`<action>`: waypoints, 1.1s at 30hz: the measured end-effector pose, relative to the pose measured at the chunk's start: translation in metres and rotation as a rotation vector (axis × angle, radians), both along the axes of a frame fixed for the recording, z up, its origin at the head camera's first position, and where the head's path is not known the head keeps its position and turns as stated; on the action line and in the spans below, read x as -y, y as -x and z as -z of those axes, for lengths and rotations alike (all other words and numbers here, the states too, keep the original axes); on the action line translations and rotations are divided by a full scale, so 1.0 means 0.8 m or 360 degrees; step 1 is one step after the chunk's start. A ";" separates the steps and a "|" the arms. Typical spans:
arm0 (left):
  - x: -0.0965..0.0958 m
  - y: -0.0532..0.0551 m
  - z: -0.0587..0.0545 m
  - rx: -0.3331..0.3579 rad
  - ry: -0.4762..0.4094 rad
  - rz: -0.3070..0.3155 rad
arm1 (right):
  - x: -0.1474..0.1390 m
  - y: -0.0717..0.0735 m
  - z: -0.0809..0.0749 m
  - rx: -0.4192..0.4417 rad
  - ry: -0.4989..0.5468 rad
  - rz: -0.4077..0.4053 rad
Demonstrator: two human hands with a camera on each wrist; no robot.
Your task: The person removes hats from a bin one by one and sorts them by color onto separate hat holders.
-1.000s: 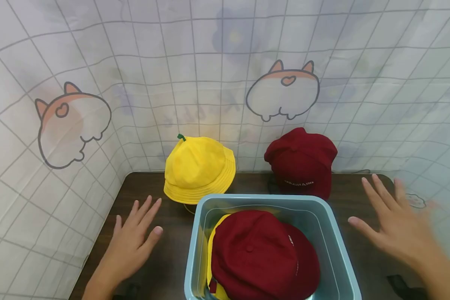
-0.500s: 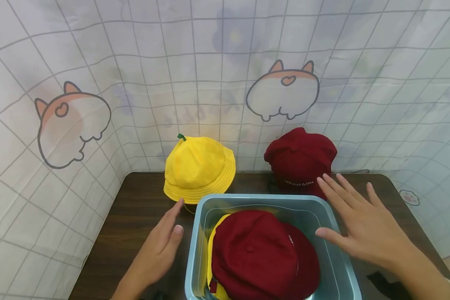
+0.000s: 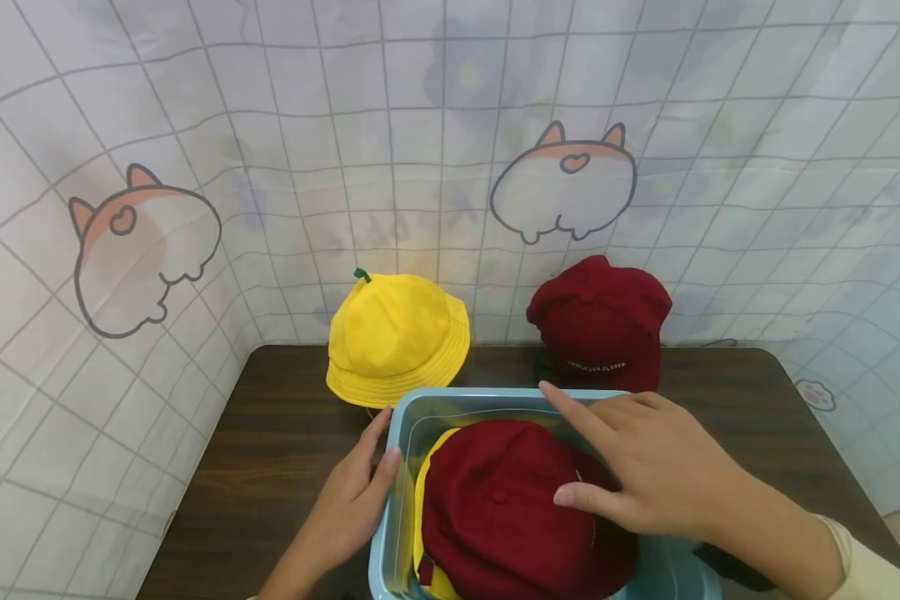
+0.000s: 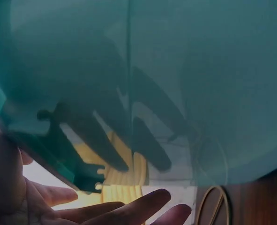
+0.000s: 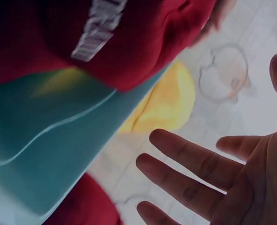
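Observation:
A blue plastic tub (image 3: 399,467) stands at the front of the table. Inside it a dark red cap (image 3: 495,508) lies over a yellow hat (image 3: 420,500), which shows only along the left. My left hand (image 3: 345,504) is at the tub's left wall, thumb by the rim. In the left wrist view its fingers (image 4: 138,206) lie extended close beside the blue wall. Above the tub's right part hovers my right hand (image 3: 660,462), index finger and thumb apart, hiding part of the cap's brim. The right wrist view has nothing between its spread fingers (image 5: 190,154).
Behind the tub, a yellow bucket hat (image 3: 397,333) with a green tip stands at the back left. A second dark red cap (image 3: 600,325) stands at the back right. The dark wooden table (image 3: 247,450) meets a white checked curtain (image 3: 285,167) behind and at the sides.
Both hands have moved inward. The left has gone right to the tub's wall; the right has swung left from beside the tub to above it. Tub and hats stay put.

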State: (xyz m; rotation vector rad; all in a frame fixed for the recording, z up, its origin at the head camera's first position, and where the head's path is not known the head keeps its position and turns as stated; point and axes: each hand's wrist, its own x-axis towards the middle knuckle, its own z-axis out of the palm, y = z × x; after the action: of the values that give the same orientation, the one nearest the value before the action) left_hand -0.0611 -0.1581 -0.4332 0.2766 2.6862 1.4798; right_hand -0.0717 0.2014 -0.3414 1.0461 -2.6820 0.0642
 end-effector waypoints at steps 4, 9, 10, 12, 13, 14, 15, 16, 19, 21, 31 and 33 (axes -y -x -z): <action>-0.005 -0.003 0.000 0.0128 -0.0028 -0.0025 | 0.022 0.001 -0.002 -0.0001 -0.0064 -0.0132; -0.007 -0.005 0.002 0.0159 -0.0037 -0.0027 | 0.047 0.003 -0.001 0.0185 -0.0119 -0.0218; -0.007 -0.006 0.003 0.0163 -0.0043 -0.0027 | 0.052 0.003 0.000 0.0223 -0.0134 -0.0235; -0.008 -0.006 0.003 0.0171 -0.0057 -0.0027 | 0.061 0.003 0.001 0.0270 -0.0156 -0.0283; -0.008 -0.007 0.004 0.0180 -0.0065 -0.0028 | 0.065 0.003 0.002 0.0278 -0.0167 -0.0313; -0.008 -0.007 0.004 0.0188 -0.0073 -0.0026 | 0.069 0.003 0.003 0.0277 -0.0177 -0.0345; -0.008 -0.007 0.004 0.0192 -0.0078 -0.0026 | 0.073 0.003 0.005 0.0275 -0.0185 -0.0377; -0.008 -0.008 0.005 0.0199 -0.0085 -0.0025 | 0.076 0.002 0.006 0.0271 -0.0194 -0.0406; -0.009 -0.009 0.005 0.0209 -0.0106 -0.0020 | 0.085 0.002 0.012 0.0284 -0.0223 -0.0457; -0.009 -0.009 0.006 0.0205 -0.0123 -0.0018 | 0.090 0.002 0.014 0.0314 -0.0242 -0.0464; -0.010 -0.009 0.007 0.0193 -0.0148 -0.0012 | 0.101 0.003 0.023 0.0324 -0.0283 -0.0447; -0.010 -0.010 0.007 0.0192 -0.0144 -0.0013 | 0.102 0.004 0.023 0.0321 -0.0309 -0.0427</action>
State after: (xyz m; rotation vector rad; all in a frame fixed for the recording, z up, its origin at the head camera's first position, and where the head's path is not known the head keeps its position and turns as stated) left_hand -0.0533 -0.1502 -0.4386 0.1750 2.5349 1.5690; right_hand -0.0753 0.1197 -0.3598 1.5315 -2.7474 -0.0439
